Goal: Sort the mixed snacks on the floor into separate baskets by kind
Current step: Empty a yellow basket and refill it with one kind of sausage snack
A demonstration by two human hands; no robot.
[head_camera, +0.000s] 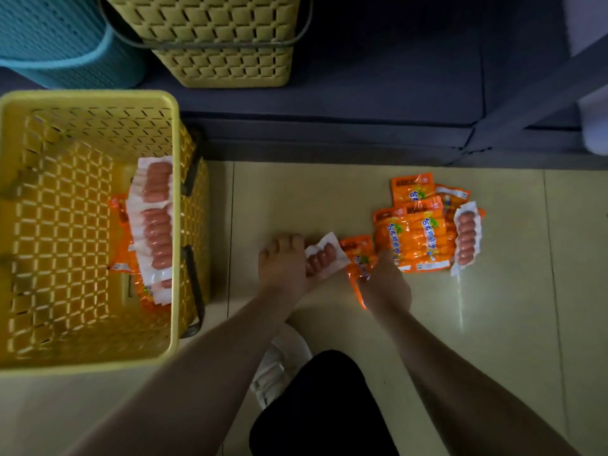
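My left hand [283, 263] grips a white pack of small pink sausages [324, 256] just above the floor. Beside it, my right hand [386, 281] pinches an orange snack pack [357, 255]. To their right lies a pile of orange packs [414, 235], with one more white sausage pack [466, 236] at its right edge. A yellow basket [88, 103] on the left holds several white sausage packs [154, 225] lying over orange packs along its right wall.
A second yellow basket [223, 44] and a teal basket [62, 41] stand on a dark mat [378, 93] at the back. My white shoe [279, 366] and dark trouser leg [325, 406] are below my arms. Beige tiled floor surrounds the pile.
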